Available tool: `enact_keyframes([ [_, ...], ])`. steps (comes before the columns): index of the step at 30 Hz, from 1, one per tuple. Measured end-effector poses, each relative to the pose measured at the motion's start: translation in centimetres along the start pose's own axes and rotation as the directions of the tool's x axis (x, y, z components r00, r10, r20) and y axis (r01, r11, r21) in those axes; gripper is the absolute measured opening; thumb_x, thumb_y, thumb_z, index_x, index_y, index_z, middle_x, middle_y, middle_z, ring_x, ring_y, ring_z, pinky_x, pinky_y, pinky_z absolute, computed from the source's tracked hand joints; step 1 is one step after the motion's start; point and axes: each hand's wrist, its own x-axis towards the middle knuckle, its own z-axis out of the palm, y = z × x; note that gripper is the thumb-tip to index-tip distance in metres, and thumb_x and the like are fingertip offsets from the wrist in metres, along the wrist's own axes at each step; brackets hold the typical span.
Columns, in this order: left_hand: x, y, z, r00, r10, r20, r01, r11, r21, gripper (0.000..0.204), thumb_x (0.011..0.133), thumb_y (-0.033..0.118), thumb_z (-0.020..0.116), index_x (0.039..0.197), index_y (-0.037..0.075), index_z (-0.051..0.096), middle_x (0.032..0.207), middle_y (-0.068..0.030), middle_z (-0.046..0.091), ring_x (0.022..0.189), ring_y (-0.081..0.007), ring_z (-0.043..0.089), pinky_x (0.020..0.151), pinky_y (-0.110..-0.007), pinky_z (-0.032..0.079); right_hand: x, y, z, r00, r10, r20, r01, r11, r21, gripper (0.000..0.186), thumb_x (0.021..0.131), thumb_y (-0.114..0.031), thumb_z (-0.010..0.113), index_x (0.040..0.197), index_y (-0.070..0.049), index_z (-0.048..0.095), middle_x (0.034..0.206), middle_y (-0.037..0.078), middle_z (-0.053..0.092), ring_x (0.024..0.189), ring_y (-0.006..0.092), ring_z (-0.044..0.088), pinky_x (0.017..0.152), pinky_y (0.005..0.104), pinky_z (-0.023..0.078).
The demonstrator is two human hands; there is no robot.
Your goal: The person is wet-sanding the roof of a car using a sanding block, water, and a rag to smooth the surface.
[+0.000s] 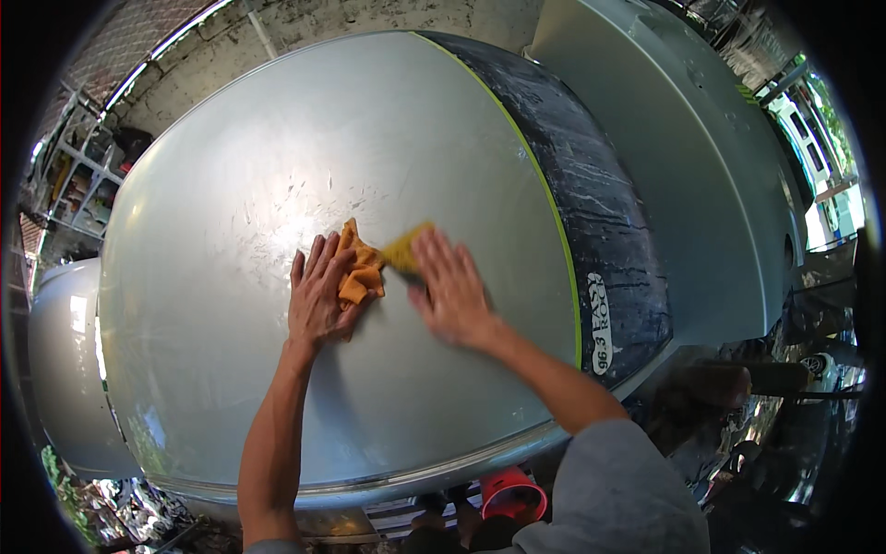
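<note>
Daylit, glaring white on the curved silver-grey metal car roof (461, 166); shadowed beside the bare left forearm (275, 425); motion-blurred at the bare right hand (454, 291); bowed and blackened toward the rim.

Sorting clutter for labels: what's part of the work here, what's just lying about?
Part of the work:
- orange cloth, at the left hand
- yellow pad-like item, at the right hand, blurred
- silver-grey car roof, beneath both

Apparently just about:
- red bucket, untouched, use unclear
- metal rack, far left
- greenery, lower left
</note>
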Motion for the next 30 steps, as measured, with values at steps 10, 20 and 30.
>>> enact_keyframes([
  [10, 1.2, -0.3, 2.0, 0.939, -0.061, -0.339, -0.036, 0.962, -0.271, 0.035, 0.066, 0.002, 0.062, 0.1, 0.002, 0.056, 0.128, -0.0222, 0.055, 0.111, -0.0405, 0.055, 0.093, -0.043, 0.047, -3.2, -4.2, 3.0, 0.999, 0.012, -0.041, -0.014, 0.998, -0.056, 0.07, 0.095, -0.046, 0.04, 0.15, -0.005, 0.026, 0.157, 0.017, 0.021, 0.147, 0.0315, 0.015, 0.118, 0.0514, 0.009],
  [20, 4.7, 3.1, 0.8, 0.965, 0.031, -0.26, -0.14, 0.9, -0.412, 0.029, 0.068, -0.003, 0.061, 0.088, 0.003, 0.042, 0.087, -0.0184, 0.05, 0.084, -0.0416, 0.052, 0.072, -0.046, 0.044, -2.4, -9.2, 1.4, 0.978, -0.085, 0.193, 0.096, 0.994, -0.049, 0.069, 0.094, -0.046, 0.04, 0.149, -0.005, 0.029, 0.155, 0.013, 0.028, 0.146, 0.0262, 0.018, 0.118, 0.048, 0.007],
  [30, 1.0, -4.3, 0.3, 0.981, -0.152, -0.118, 0.157, 0.987, 0.029, 0.076, 0.079, 0.043, 0.064, 0.141, 0.007, 0.039, 0.148, -0.0168, 0.04, 0.141, -0.0335, 0.031, 0.117, -0.049, 0.015, 1.7, -4.8, 1.9, 1.0, -0.031, -0.004, 0.03, 0.999, -0.025, 0.061, 0.098, -0.039, 0.036, 0.15, -0.007, 0.027, 0.158, 0.011, 0.024, 0.147, 0.0259, 0.016, 0.119, 0.0463, 0.007],
])
